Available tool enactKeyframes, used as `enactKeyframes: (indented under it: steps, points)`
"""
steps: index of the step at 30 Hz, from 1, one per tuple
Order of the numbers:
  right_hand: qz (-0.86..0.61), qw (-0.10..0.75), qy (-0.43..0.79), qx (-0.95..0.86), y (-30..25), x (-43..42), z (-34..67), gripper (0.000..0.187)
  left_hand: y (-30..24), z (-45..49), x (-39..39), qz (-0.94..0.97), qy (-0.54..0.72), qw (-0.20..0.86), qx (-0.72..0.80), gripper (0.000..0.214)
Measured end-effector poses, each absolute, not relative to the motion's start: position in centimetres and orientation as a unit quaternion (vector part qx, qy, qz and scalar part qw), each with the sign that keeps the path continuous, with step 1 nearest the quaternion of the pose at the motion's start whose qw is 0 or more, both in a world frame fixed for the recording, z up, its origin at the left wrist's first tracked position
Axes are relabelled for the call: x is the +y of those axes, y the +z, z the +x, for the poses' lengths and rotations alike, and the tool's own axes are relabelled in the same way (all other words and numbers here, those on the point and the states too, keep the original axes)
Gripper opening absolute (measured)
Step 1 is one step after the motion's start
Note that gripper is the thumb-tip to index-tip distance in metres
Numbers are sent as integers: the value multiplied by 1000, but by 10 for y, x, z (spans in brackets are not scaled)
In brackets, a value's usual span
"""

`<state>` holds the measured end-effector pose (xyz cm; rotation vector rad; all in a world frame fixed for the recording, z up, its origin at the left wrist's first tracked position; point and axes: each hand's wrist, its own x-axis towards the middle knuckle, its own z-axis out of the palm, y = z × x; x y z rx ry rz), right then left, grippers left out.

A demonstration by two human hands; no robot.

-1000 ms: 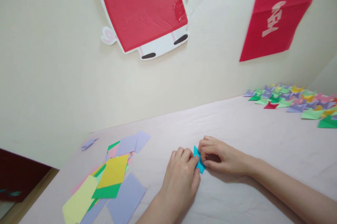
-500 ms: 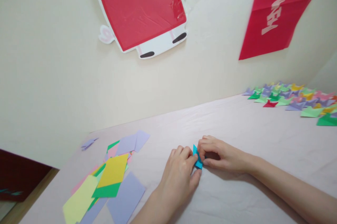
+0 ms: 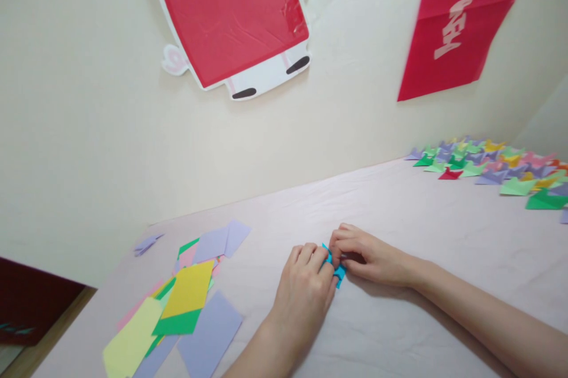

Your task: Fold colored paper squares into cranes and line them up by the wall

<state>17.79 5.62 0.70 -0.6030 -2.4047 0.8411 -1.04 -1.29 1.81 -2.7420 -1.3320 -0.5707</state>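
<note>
A small folded piece of blue paper (image 3: 338, 271) lies on the pale table (image 3: 435, 230), pinched between both my hands. My left hand (image 3: 304, 295) has its fingers curled over the paper's left side. My right hand (image 3: 370, 257) grips the right side with bent fingertips. Most of the blue paper is hidden under the fingers.
A loose heap of coloured paper sheets (image 3: 186, 301) lies to the left, with a small lilac folded piece (image 3: 146, 243) beyond it. Many folded paper shapes (image 3: 492, 168) are spread at the far right. Red posters (image 3: 231, 11) hang on the wall.
My fingers have closed in over the blue paper, covering more of it. The view has shifted slightly to the right.
</note>
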Motion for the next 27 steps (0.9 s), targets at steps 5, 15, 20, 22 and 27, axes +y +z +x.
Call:
enactKeyframes:
  steps: [5, 15, 20, 22, 27]
  points:
    - [-230, 257, 299, -890, 3, 58, 179, 21, 14, -14, -11, -896, -211, 23, -391, 13]
    - [-227, 236, 312, -892, 7, 64, 182, 17, 3, -10, -7, -855, -200, -50, -476, 23]
    - [-234, 233, 324, -886, 7, 67, 183, 12, 2, -5, 0, -851, -169, -27, -496, 15]
    - [-237, 227, 329, -885, 7, 68, 185, 11, 3, -2, 3, -850, -167, -14, -499, 13]
    - [-239, 220, 355, -876, 8, 70, 188, 7, 3, 1, 7, -839, -199, -30, -505, 10]
